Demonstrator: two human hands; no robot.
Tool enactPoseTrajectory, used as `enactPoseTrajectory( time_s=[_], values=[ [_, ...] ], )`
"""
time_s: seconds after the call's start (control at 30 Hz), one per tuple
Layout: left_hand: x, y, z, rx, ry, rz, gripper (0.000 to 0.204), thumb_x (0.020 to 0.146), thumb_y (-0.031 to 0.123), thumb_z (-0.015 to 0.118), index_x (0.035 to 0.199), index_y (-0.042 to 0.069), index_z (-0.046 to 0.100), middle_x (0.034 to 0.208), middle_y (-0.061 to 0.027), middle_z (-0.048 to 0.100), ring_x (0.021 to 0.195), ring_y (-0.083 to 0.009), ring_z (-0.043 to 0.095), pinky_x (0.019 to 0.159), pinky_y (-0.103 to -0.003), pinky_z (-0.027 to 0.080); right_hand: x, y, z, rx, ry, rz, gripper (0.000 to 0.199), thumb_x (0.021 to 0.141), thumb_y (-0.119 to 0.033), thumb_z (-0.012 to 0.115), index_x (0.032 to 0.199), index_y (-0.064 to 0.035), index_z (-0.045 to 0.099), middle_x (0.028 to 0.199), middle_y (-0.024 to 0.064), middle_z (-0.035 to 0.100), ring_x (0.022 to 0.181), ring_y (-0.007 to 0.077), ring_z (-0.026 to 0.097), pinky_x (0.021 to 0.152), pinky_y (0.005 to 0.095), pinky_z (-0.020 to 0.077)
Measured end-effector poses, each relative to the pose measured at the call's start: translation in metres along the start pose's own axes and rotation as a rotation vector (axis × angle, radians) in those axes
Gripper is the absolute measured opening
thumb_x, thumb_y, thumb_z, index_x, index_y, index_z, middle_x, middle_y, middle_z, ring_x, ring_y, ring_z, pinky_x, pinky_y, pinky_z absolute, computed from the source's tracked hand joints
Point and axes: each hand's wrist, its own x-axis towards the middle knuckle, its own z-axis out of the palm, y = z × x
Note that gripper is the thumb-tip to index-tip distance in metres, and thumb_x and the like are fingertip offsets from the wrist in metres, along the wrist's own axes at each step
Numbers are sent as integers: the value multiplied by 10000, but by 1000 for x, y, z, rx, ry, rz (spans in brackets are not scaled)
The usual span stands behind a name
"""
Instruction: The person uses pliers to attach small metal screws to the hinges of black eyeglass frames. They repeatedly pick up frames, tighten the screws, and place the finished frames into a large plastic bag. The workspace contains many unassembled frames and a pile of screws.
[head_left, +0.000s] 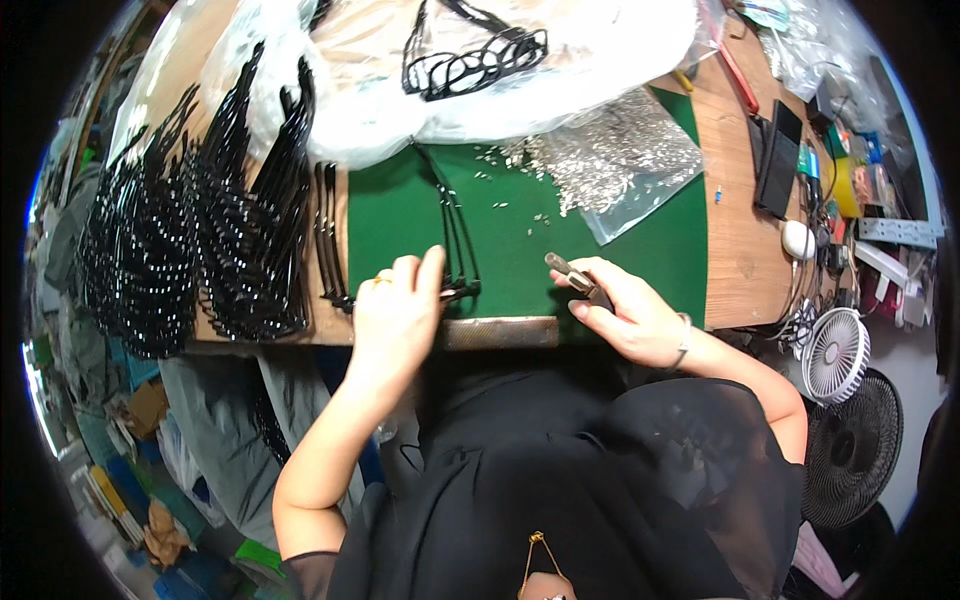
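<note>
Near the front edge of the green mat, my left hand is closed on a black eyeglass frame. Its long temples stretch away from me across the mat; the part under my fingers is hidden. To the right, my right hand grips a short metal hand tool with a blunt tip, held apart from the frame. What kind of tool it is does not show clearly. Beyond it lie many small silvery pieces, some loose on the mat, others in a clear plastic bag.
Large bundles of black eyeglass frames crowd the left of the table. More black frames lie on white plastic sheeting at the back. A phone, cables and a small white fan stand on the right. A metal strip lines the front edge.
</note>
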Motion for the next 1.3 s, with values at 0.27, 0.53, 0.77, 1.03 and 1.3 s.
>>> enactPoseTrajectory(
  time_s=[0.27, 0.53, 0.77, 1.03, 1.3],
  values=[
    [106, 1, -58, -320, 498, 190, 295, 744, 119, 625, 1003, 20, 524, 946, -139, 562, 855, -304, 550, 770, -334, 432, 7, 10, 16, -175, 206, -265, 167, 684, -95, 644, 758, -66, 498, 725, 97, 515, 694, 269, 512, 620, 333, 423],
    [195, -16, -70, -515, 600, 72, 158, 821, 223, 564, 850, 85, 636, 840, -71, 599, 779, -149, 534, 679, -277, 421, -8, 24, 6, -345, 130, -294, 144, 661, -74, 596, 772, -75, 504, 692, 86, 507, 680, 269, 518, 624, 347, 424],
    [154, -4, -125, -2020, 5, 240, 254, 911, 276, 426, 887, 33, 495, 1001, -163, 584, 629, -133, 550, 808, -350, 463, 45, 1, 8, -830, 257, -234, 367, 692, -95, 562, 1028, 12, 461, 997, 155, 482, 736, 299, 558, 647, 388, 467],
    [36, 9, -124, -2028, 220, 312, 611, 858, 281, 524, 1283, -40, 224, 1187, -174, 470, 520, -142, 543, 589, -284, 501, 1, 16, 13, -840, 216, -187, 515, 655, -96, 589, 1142, -6, 447, 1139, 151, 464, 762, 268, 551, 654, 360, 450],
    [-25, 65, -84, -1485, 635, -225, 767, 731, 156, 652, 1271, -30, 139, 1042, -254, 528, 444, -137, 516, 484, -275, 491, 44, 27, 2, -624, 193, -151, 149, 712, -82, 605, 832, -50, 523, 765, 113, 527, 724, 300, 541, 637, 368, 439]
  ],
)
